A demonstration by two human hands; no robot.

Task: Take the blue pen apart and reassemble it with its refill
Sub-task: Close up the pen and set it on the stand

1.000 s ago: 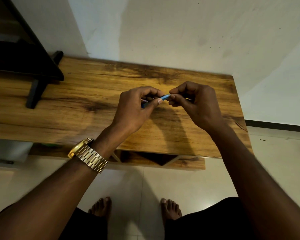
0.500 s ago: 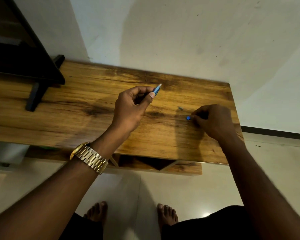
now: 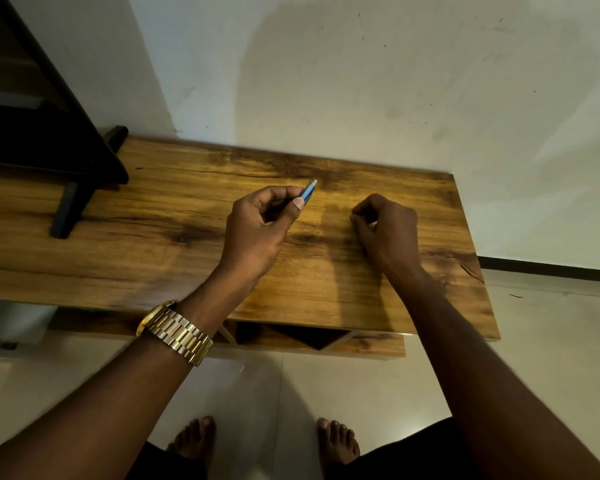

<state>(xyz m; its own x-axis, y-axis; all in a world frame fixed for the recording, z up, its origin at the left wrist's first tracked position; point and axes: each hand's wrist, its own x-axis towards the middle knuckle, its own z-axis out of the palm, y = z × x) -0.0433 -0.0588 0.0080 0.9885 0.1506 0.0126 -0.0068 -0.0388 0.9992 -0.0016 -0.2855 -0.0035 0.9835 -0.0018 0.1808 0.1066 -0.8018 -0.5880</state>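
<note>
The left hand, the one nearer to the camera, is grasping the blue pen between thumb and curled fingers. Only the front part of the pen is showing. It is sticking out beyond the thumb nail, pointing up and away to the right of the grip, and it is ending in a pale tip. The rest of the barrel is lying inside the fist, so its length and back end are hidden.

To the right of this grip, a little farther from the camera and apart from it, the right hand is resting low on the wooden table with its fingers curled under. A small pale spot is showing at its knuckles, but I cannot tell if it is a pen part, and I cannot tell if the fingers are pinching anything. No refill or loose piece is plainly visible on the wood.

The pen's long axis is running from the left palm toward the gap between the hands, so I judge the right hand must come to the pale tip along this line.
</note>
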